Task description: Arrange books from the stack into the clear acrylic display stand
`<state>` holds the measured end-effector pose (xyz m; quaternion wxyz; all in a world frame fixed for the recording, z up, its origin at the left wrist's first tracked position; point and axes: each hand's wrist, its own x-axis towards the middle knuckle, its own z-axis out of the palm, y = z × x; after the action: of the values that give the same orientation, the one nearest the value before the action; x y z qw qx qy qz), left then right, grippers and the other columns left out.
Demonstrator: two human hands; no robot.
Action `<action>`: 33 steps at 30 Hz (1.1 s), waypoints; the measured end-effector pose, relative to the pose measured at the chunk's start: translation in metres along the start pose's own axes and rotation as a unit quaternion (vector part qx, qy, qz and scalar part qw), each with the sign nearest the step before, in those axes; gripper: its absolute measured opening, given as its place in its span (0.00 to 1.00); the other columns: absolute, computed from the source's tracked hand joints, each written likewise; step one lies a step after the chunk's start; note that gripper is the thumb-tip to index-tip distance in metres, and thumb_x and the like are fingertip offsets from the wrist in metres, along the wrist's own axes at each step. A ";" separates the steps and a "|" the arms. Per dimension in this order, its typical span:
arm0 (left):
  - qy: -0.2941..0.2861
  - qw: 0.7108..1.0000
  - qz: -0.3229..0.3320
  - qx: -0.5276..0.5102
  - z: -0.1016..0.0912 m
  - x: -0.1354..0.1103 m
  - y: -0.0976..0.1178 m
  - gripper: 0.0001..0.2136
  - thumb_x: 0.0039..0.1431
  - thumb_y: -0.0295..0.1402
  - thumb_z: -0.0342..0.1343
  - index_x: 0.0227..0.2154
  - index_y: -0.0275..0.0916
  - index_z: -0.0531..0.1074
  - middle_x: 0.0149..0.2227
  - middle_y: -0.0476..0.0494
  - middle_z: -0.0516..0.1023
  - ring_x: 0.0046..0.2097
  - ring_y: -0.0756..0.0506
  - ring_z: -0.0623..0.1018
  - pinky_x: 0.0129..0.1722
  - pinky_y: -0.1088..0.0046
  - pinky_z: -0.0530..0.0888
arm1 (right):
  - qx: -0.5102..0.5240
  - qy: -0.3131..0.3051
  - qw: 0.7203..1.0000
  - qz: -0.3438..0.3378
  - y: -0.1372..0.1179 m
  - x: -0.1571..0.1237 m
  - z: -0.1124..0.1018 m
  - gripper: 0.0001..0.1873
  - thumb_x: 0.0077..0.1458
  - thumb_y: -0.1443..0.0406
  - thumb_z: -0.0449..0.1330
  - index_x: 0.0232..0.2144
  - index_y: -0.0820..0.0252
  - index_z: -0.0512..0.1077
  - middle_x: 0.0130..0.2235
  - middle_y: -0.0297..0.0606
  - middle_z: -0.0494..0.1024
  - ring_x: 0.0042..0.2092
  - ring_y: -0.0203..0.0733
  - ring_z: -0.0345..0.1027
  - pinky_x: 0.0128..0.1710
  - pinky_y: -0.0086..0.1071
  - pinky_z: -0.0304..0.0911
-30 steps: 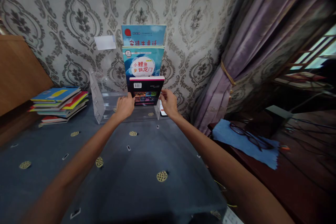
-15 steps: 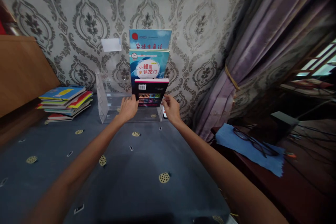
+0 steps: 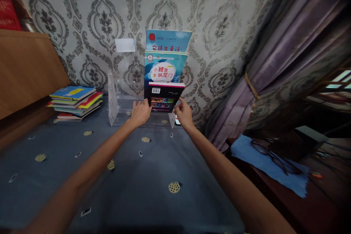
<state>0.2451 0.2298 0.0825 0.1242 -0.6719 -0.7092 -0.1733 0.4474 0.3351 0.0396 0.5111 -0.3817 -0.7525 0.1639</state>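
A black book (image 3: 165,96) with a barcode and small coloured pictures on its cover stands at the front of a clear acrylic book rack (image 3: 112,104). My left hand (image 3: 140,112) grips its left edge, fingers closed at the side. At the right edge, my right hand (image 3: 183,112) pinches the book between thumb and fingers. Behind it a blue-and-teal book (image 3: 162,71) with a white oval title stands upright on the rack. Farther back and higher, a light blue book (image 3: 168,40) rises against the wall. The black book's lower edge is hard to make out.
Left of the rack lies a stack of books (image 3: 75,103) beside a wooden cabinet (image 3: 30,69). A blue patterned cloth (image 3: 123,197) covers the table. Behind the right hand a phone-like object (image 3: 177,120) partly shows. Glasses (image 3: 276,157) rest on a blue cloth (image 3: 244,150) at right.
The whole view has shifted, so the rack, books and hands appear farther right. Both hands stay at the black book's sides, with little visible movement relative to the rack.
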 end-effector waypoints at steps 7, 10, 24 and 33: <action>0.000 1.000 -0.006 0.000 -0.002 -0.001 0.004 0.13 0.70 0.33 0.45 0.50 0.29 0.62 0.47 0.26 0.79 0.53 0.34 0.77 0.58 0.53 0.62 | 0.025 -0.008 0.998 0.055 -0.012 -0.001 0.001 0.25 0.51 0.67 0.52 0.51 0.62 0.72 0.26 0.35 0.76 0.28 0.44 0.72 0.32 0.35 0.68; 0.001 1.000 -0.006 0.001 -0.002 -0.001 0.005 0.13 0.70 0.32 0.44 0.50 0.28 0.63 0.48 0.25 0.78 0.52 0.34 0.77 0.57 0.54 0.62 | 0.025 -0.006 0.998 0.059 -0.015 -0.001 0.001 0.25 0.51 0.67 0.52 0.51 0.64 0.73 0.25 0.35 0.76 0.28 0.44 0.72 0.32 0.35 0.68; 0.004 0.999 0.040 0.009 0.000 -0.014 -0.013 0.20 0.69 0.31 0.44 0.60 0.29 0.59 0.59 0.26 0.71 0.62 0.37 0.68 0.65 0.53 0.56 | 0.057 0.005 0.996 0.071 -0.011 -0.029 0.010 0.35 0.54 0.62 0.54 0.63 0.63 0.58 0.33 0.39 0.78 0.33 0.50 0.74 0.37 0.44 0.70; 0.026 0.996 0.079 0.039 -0.008 -0.065 -0.107 0.17 0.68 0.29 0.43 0.57 0.38 0.67 0.65 0.34 0.65 0.67 0.40 0.61 0.65 0.53 0.57 | 0.120 -0.142 0.976 0.117 -0.032 -0.116 0.029 0.25 0.56 0.56 0.54 0.54 0.57 0.67 0.36 0.40 0.79 0.34 0.47 0.76 0.34 0.40 0.72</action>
<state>0.1423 0.1632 0.0549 0.1823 -0.7154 -0.6571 -0.1523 0.4301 0.2326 -0.0270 0.4181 -0.3754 -0.7427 0.3642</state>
